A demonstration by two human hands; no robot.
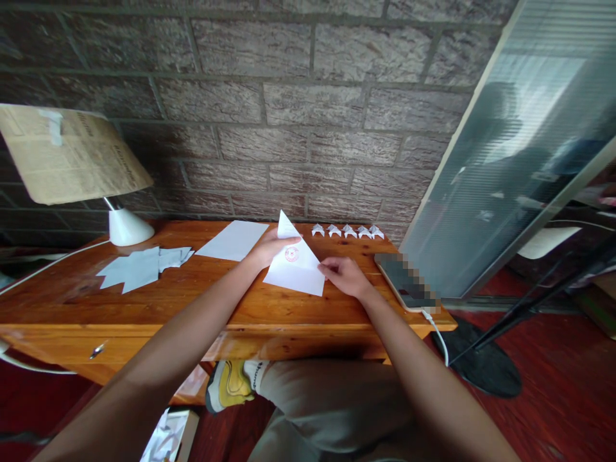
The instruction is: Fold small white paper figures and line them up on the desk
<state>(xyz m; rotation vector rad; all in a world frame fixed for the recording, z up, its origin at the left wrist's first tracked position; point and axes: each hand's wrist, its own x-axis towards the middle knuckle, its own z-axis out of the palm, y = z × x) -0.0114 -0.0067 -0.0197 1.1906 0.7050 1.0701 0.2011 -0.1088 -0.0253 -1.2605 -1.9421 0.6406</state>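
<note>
Between my hands is a white sheet of paper, tilted up off the wooden table. It bears a round red stamp mark, and its upper part is folded to a point with a slanting right edge. My left hand grips its left side, the thumb lying across the front and the fingers hidden behind. My right hand pinches the sheet's right edge between thumb and fingertips. Just left of my left hand, a flat white sheet lies on the table. Several small folded paper pieces stand in a row near the wall.
Torn or cut pale paper pieces lie at the left, below a lamp with a newsprint shade. A phone with a white cable rests at the table's right edge. A brick wall bounds the back, a ribbed glass panel the right.
</note>
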